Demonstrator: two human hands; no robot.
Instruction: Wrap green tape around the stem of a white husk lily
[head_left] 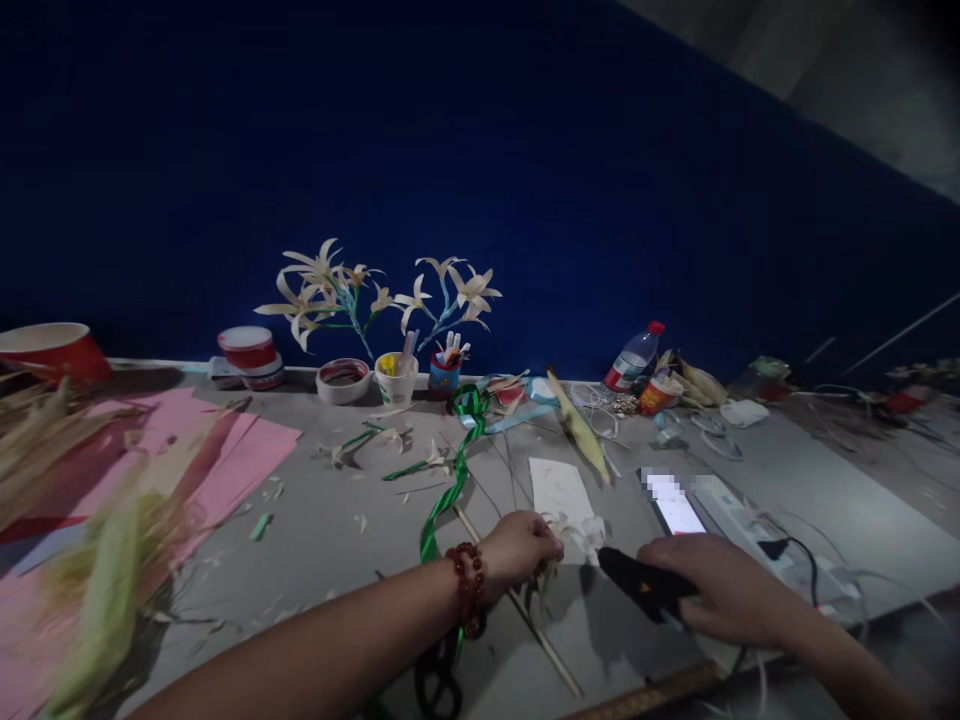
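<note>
Close to the middle of the table, my left hand (519,548), with a beaded bracelet at the wrist, is closed in a pinch. Pale husk petals (559,522) show at its fingertips, and the fingers partly hide them. My right hand (724,580) is wrapped round a black glue gun (646,584), its nozzle pointing left towards the petals. A white crumpled bit (590,532) lies by the nozzle on a white card (556,485). Under my left wrist runs a thin stick (551,655), and a green ribbon (452,490) curls just left of it.
Husk flowers (319,285) on wrapped stems stand at the back beside cups (395,385). Pink paper (255,450) and corn husks (101,590) cover the left. To the right are a phone (673,505), a power strip (750,530) with cords and a bottle (634,360).
</note>
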